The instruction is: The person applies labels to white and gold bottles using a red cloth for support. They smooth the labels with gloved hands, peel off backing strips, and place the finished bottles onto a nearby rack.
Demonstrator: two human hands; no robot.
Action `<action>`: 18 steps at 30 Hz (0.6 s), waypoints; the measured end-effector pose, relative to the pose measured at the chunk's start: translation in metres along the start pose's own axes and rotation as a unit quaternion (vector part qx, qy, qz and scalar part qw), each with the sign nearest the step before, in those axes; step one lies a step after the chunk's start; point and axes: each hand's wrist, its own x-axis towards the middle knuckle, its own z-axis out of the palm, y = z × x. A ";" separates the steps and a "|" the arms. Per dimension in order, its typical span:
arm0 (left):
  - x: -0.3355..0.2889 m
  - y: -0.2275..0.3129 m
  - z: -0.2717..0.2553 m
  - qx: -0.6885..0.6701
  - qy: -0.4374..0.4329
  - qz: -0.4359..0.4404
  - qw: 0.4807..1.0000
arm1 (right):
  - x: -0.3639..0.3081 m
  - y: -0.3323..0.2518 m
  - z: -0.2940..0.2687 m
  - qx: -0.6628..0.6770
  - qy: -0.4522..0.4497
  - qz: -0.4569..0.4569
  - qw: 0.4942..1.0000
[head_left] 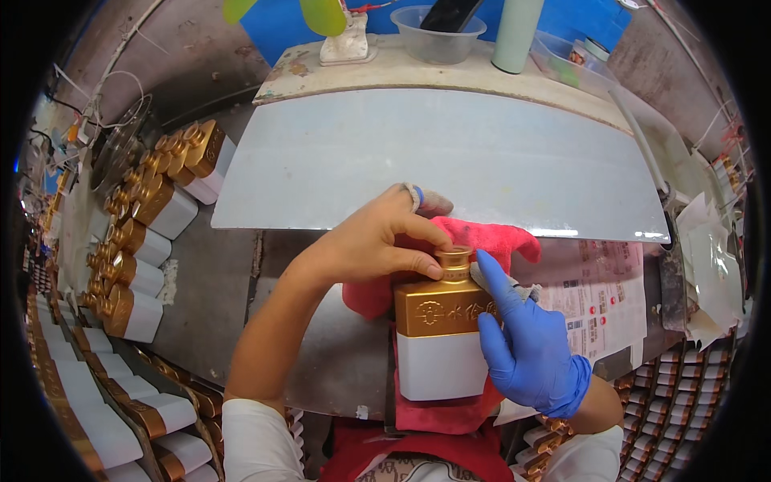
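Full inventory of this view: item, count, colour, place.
Held bottle: one, gold over white, centre
Tabletop bottles: several, gold and white, left
Lower bottles: too many to count, gold and white, lower left and right
Towel: count unclear, pinkish red, under and behind held bottle
Board: one, pale blue-grey, beyond hands
Printed paper: count unclear, white, right
Bowl: one, clear, top centre
Cylinder: one, pale green, right of bowl
Table: one, dark grey, below board
Left hand: one, bare, at bottle's neck
Right hand: one, blue-gloved, bottle's right side
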 end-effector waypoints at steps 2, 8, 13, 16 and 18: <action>0.003 -0.003 -0.002 -0.002 -0.016 0.009 1.000 | 0.003 0.001 0.001 0.003 -0.002 -0.015 1.000; 0.005 -0.006 -0.002 -0.018 -0.016 0.012 1.000 | 0.031 0.003 -0.013 0.086 -0.119 0.079 0.986; -0.008 0.010 -0.006 0.005 0.053 -0.028 0.998 | 0.027 0.010 -0.019 0.094 -0.091 0.099 0.986; -0.048 0.032 0.025 -0.021 0.261 -0.072 0.962 | 0.003 0.026 -0.018 0.126 -0.023 0.076 0.989; -0.064 0.056 0.055 0.113 0.255 0.011 0.960 | -0.007 0.023 -0.013 0.163 -0.004 0.069 0.984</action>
